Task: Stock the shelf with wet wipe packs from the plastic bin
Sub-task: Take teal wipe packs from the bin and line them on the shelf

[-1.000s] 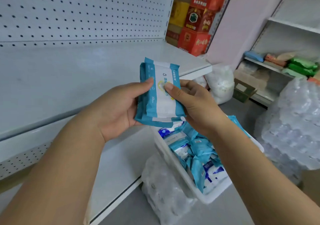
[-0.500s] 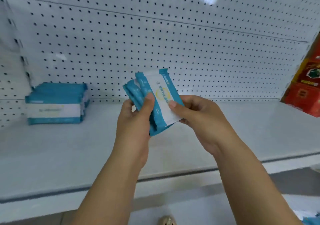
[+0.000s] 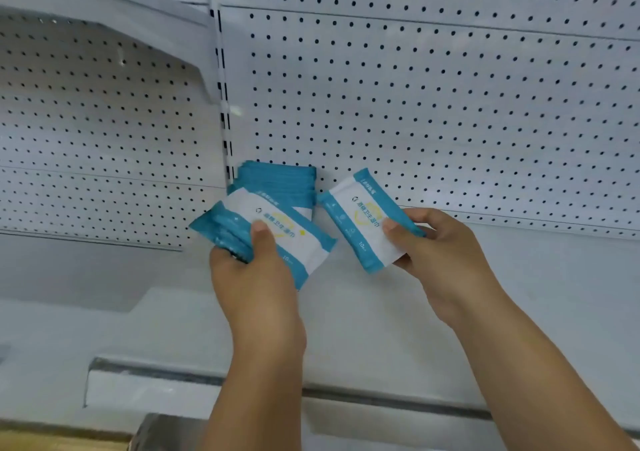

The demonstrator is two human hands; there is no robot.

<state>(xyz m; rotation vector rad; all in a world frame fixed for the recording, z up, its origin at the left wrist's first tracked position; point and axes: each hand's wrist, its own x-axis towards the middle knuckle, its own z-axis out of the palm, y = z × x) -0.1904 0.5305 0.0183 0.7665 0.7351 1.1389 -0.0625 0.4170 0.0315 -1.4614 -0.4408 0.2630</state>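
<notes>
Our left hand (image 3: pixel 256 277) grips several packs (image 3: pixel 266 232), our right hand (image 3: pixel 436 242) now pinches one pack (image 3: pixel 360 218) apart, both before the shelf stack (image 3: pixel 280 180).

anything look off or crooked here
Nothing damaged or spilled. The stack sits squarely against the pegboard; only the packs in the left hand and right hand are tilted, being mid-carry.

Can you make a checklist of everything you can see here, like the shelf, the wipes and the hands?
Surface: white shelf, mostly bare.
Job's things: stack of wipe packs against the pegboard; a bundle of packs and a single pack in the hands.
Clutter: nothing seen.
Grippers: left hand holds the bundle; right hand holds the single pack.
Cables: nothing seen.
Surroundings: slotted upright post; bin not in view.
</notes>
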